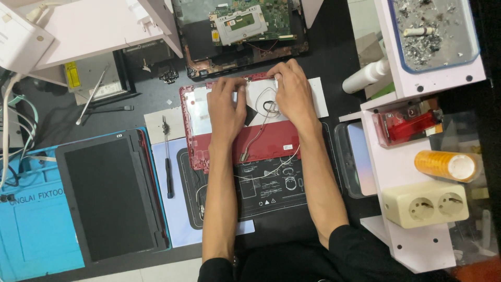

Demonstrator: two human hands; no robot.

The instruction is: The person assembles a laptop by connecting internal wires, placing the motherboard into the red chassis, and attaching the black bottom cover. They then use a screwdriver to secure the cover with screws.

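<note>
A red laptop lid shell (271,141) lies on a black work mat, inner side up, with thin grey and white cables (261,133) trailing over it. My left hand (225,107) rests on the shell's upper left part, fingers curled near its top edge. My right hand (292,91) presses at the top edge, fingertips pinched close to the left hand's. Whether either hand grips a cable or only presses the shell is hard to tell. A white sheet (315,96) sits under my right hand.
An opened laptop base with a green board (250,23) lies beyond the shell. A black screen panel (109,196) rests on a blue mat (31,230) at left, a screwdriver (168,167) beside it. At right stand a white shelf (412,240), socket block (424,204), tape roll (448,165) and ashtray (436,31).
</note>
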